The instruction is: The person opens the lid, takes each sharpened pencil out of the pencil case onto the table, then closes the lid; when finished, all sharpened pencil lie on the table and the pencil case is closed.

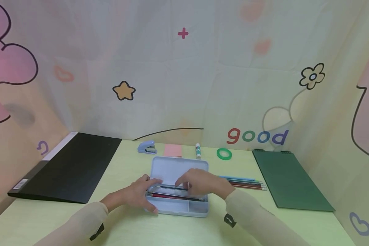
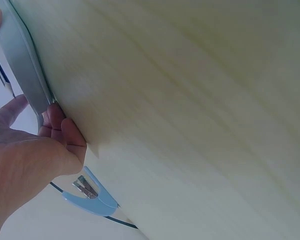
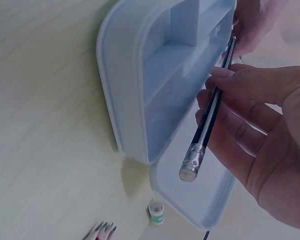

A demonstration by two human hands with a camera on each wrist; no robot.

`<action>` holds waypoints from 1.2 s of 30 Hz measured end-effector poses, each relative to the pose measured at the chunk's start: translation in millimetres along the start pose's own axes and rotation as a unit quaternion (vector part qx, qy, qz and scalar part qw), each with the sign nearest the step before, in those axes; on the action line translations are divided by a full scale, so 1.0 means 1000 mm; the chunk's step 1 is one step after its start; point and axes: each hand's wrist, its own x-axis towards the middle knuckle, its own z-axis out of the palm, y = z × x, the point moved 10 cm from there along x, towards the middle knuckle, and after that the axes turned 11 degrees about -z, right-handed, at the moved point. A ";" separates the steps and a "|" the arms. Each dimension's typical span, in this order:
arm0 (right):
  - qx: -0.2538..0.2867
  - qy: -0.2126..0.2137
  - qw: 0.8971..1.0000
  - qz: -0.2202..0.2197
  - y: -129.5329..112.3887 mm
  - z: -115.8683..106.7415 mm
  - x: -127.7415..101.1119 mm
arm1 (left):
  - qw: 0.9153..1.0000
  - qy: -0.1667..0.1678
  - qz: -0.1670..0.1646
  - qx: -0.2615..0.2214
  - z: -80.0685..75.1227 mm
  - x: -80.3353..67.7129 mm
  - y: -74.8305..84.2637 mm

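Pencil case [image 1: 178,201], pale blue with its lid [image 1: 178,169] thrown back, lies in the middle of the worktop [image 1: 126,222] in the head view. The right hand [image 1: 203,182] holds a dark pencil [image 1: 172,187] over the tray, fingers curled round it, while the left hand [image 1: 135,194] grips the case's left end. A red pencil [image 1: 172,196] already lies in the tray. Just right of the case sits a row of spare pencils [image 1: 246,182]; beyond them a green notebook [image 1: 289,181]. Along the back stand a stapler [image 1: 147,147], a pink notepad [image 1: 173,150], a glue stick [image 1: 198,151] and a green tape ring [image 1: 224,153]. A black folder [image 1: 70,167] lies far left.

From the left wrist, the left hand [image 2: 30,155] curls its fingers [image 2: 65,132] against the case's edge [image 2: 25,65], thumb on the inner side, with the stapler [image 2: 90,192] nearby.

From the right wrist, the right hand [image 3: 260,140] pinches the dark pencil [image 3: 207,120] between thumb and fingers, eraser end toward the camera, just above the case's open tray [image 3: 160,85]. The glue stick [image 3: 156,211] shows below.
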 end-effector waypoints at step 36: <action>0.146 0.038 0.988 0.040 0.084 -0.032 -0.138 | 1.000 0.004 -0.008 -0.007 -0.001 -0.003 0.002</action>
